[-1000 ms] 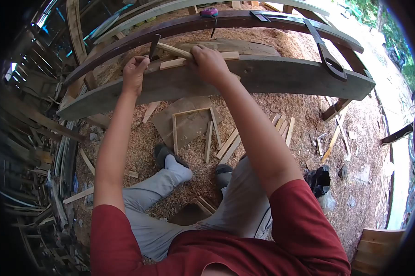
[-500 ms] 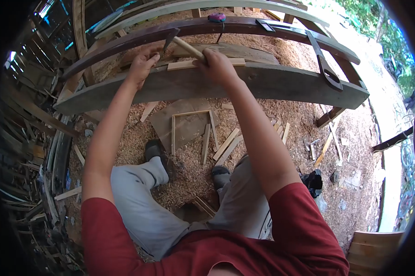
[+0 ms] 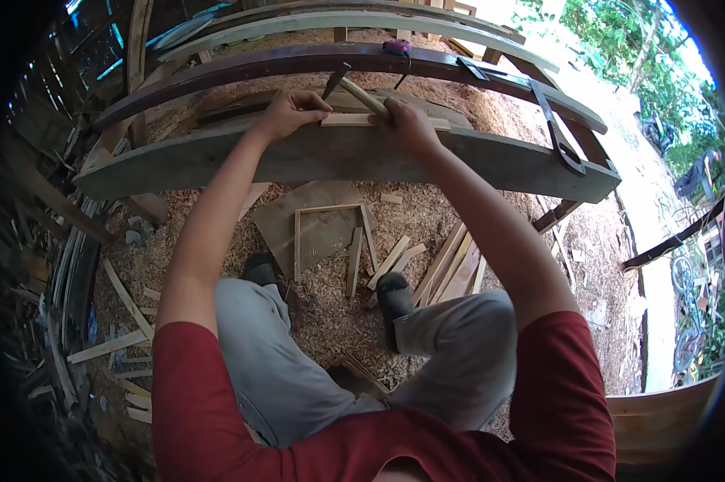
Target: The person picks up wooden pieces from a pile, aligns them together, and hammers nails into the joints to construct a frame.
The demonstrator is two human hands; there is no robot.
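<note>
My right hand (image 3: pixel 409 127) is wrapped round the wooden handle of a hammer (image 3: pixel 365 97), whose dark head tilts up to the left. Under that hand, a pale wooden strip (image 3: pixel 348 120) lies along the top edge of a thick grey plank (image 3: pixel 314 157). My left hand (image 3: pixel 292 115) is at the strip's left end, close to the hammer head. Its thumb and fingertips come together in a pinch; whatever is between them is too small to make out.
Across the bench's dark beam lie a pink tape measure (image 3: pixel 396 47), a try square (image 3: pixel 473 69) and a handsaw (image 3: pixel 557 132). Below, a thin wooden frame (image 3: pixel 297 241) rests on a brown board (image 3: pixel 267 225), with several loose strips among wood shavings (image 3: pixel 322 321).
The view has shifted slightly. My left hand has moved in to the strip's left end, its fingers now near the wood. The hammer stays in my right hand; my right foot has shifted.
</note>
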